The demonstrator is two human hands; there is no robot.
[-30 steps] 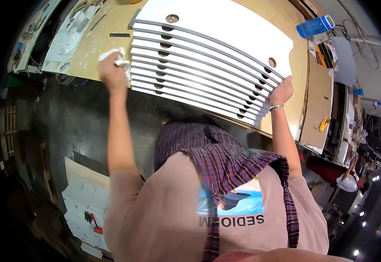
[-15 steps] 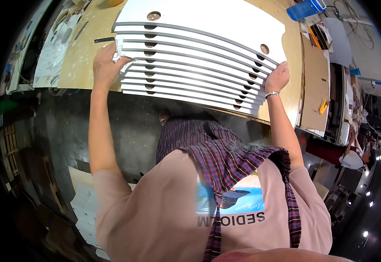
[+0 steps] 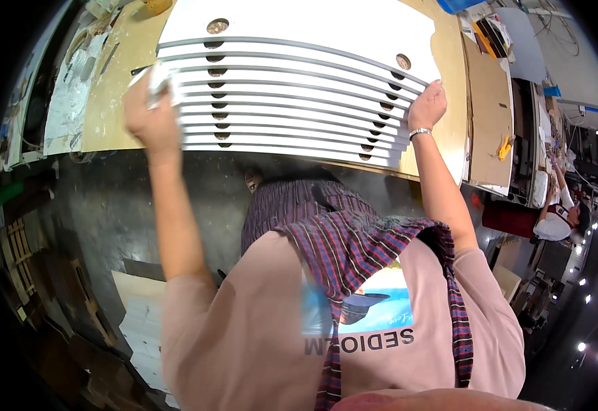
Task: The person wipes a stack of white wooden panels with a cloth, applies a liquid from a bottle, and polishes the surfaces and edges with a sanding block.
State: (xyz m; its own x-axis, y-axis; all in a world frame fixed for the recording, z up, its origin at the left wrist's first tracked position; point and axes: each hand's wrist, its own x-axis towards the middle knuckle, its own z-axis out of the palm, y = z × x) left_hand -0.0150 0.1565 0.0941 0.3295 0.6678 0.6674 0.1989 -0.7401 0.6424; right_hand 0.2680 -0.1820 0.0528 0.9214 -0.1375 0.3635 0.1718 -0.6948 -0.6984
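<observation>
A fanned stack of white panels (image 3: 313,31) with grey edges lies on a pale wooden table (image 3: 453,109), each panel stepped toward me. Round holes show near the panels' left and right sides. At the stack's left end, my left hand (image 3: 145,123) is closed on a crumpled white cloth (image 3: 160,83); motion smears both. My right hand (image 3: 428,107) is closed around the stack's right edge, thumb at the upper panel's corner. Its other fingers are partly hidden, and I cannot tell how many panels it grips.
A blue container (image 3: 458,5) stands at the back right. Yellow-handled tool (image 3: 504,148) lies on a brown board (image 3: 489,123) at the right. A person (image 3: 559,219) is far off to the right. Pale sheets (image 3: 145,322) rest low on the left.
My left hand, with the cloth, has pulled left and slightly toward me off the panel edges. My right hand stays at the right edge. The whole view has shifted a little.
</observation>
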